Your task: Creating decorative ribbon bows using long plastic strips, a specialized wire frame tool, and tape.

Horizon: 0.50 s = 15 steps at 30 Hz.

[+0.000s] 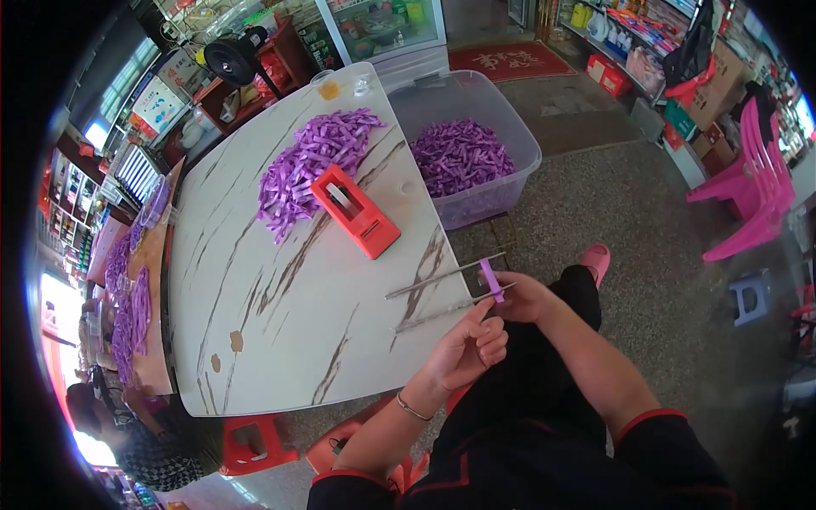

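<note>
Two thin metal rods [433, 281] stick out side by side over the table's right edge. A short purple ribbon strip [490, 280] runs across both of them near their right ends. My right hand [522, 297] is closed on the strip from the right, its fingertips partly hidden behind it. From below, my left hand [469, 342] reaches the strip's lower end with its index fingertip. The other left fingers are curled in. A red tape dispenser [355, 212] lies on the marble-patterned table [272, 340], beside a pile of purple ribbon strips [310, 166].
A clear plastic bin [489, 200] with many purple strips stands against the table's right side. A pink chair [752, 183] and a blue stool [750, 299] are at the right. Red stools [259, 446] stand below the table's near edge. Another person [140, 438] sits at lower left.
</note>
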Available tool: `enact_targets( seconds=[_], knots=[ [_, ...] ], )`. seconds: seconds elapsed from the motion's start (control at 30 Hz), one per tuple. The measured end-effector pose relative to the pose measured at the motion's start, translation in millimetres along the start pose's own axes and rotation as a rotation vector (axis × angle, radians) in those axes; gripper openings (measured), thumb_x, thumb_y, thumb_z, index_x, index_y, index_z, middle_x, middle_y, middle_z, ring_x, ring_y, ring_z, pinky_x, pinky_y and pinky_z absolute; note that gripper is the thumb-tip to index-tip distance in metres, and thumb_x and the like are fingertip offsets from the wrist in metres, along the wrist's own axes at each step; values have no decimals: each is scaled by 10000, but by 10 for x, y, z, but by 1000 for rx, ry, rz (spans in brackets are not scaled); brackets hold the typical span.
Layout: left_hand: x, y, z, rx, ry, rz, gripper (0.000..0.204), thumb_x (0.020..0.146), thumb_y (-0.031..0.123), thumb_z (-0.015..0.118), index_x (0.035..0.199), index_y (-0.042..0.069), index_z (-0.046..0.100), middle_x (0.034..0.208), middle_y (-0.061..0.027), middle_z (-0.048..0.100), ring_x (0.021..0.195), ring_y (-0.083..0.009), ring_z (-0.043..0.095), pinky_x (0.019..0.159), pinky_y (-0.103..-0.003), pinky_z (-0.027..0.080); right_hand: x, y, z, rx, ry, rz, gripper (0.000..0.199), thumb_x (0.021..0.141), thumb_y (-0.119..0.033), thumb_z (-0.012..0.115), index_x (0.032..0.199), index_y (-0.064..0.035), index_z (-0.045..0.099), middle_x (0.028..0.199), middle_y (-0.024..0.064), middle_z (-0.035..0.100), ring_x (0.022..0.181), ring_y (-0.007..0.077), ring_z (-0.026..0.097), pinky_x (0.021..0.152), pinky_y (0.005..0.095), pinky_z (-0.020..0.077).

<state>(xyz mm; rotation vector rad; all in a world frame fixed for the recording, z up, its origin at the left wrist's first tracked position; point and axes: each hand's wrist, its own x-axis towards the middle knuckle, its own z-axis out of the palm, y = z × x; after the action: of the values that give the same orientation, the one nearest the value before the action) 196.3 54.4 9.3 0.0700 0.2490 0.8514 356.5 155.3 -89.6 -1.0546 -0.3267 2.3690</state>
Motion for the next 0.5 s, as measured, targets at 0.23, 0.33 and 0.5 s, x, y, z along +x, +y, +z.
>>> enact_targets(
  seconds=[0.23, 0.33, 0.5],
  knots=[
    [23, -20, 14, 2, 1, -2, 467, 810, 61, 478, 1250, 135, 342, 641, 11, 341, 579, -107, 355, 554, -235, 325, -115, 110, 211, 212, -461, 73, 310, 903, -259, 482, 1149, -78, 536, 761, -6, 590, 639, 80, 539, 599, 240, 440],
    [42, -29, 36, 4, 1, -6, 455, 810, 60, 478, 1240, 133, 349, 639, 12, 339, 578, -107, 353, 554, -234, 326, 18, 175, 74, 307, -658, 127, 268, 897, -247, 501, 1112, -99, 559, 742, -11, 585, 648, 95, 550, 629, 264, 451],
    [-2, -31, 4, -4, -9, 12, 434, 813, 56, 465, 1226, 138, 361, 636, 12, 332, 579, -104, 350, 556, -235, 327, -49, 257, 170, 275, -435, 46, 171, 878, -218, 537, 1013, -129, 595, 738, -12, 579, 652, 94, 539, 639, 268, 446]
  ],
)
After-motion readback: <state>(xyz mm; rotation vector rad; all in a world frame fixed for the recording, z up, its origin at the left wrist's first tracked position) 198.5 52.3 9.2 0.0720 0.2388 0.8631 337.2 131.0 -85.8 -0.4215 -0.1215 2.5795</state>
